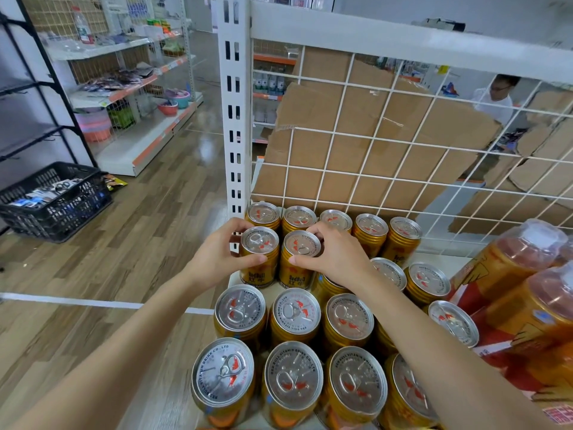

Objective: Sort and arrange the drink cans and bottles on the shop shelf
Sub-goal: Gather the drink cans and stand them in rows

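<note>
Several gold energy-drink cans with silver tops stand in rows on the white shelf (446,259). My left hand (217,256) grips the top of one gold can (259,259) in the second row from the back, at the shelf's left edge. Right beside it, my right hand (338,259) grips the neighbouring gold can (299,259), thumb on its front and fingers over the far rim. Both cans stand upright, just in front of the back row (335,221). Nearer rows of cans (294,315) fill the front.
Shrink-wrapped packs of gold cans (524,293) sit at the right. A white wire grid (372,156) backed by cardboard closes the shelf's rear, with an upright post (234,119) at left. A black crate (52,200) sits on the wooden floor. A person (496,100) stands behind the grid.
</note>
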